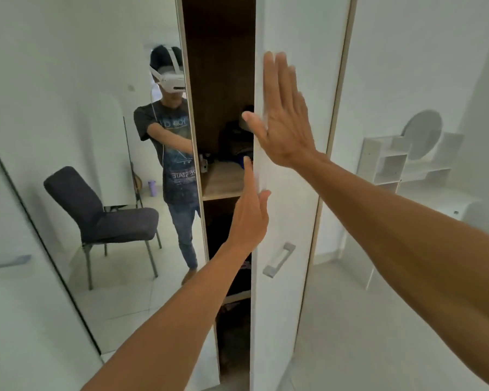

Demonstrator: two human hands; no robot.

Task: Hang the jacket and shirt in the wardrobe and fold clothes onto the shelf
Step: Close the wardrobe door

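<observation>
Wardrobe (218, 80) stands open by a narrow gap between its mirrored panel (110, 136) and white door (288, 221), leaving little room to reach in. The right hand (285, 122) lies flat on the door's face, fingers straight, well above the metal handle (278, 259). The left hand (249, 215) rests straight-fingered against the door's free edge, gripping nothing. Inside, a wooden shelf (223, 179) carries a dark pile of clothes (235, 142) at the back; the lower compartments are too dim to read. The mirror reflects a dark chair (102, 218).
</observation>
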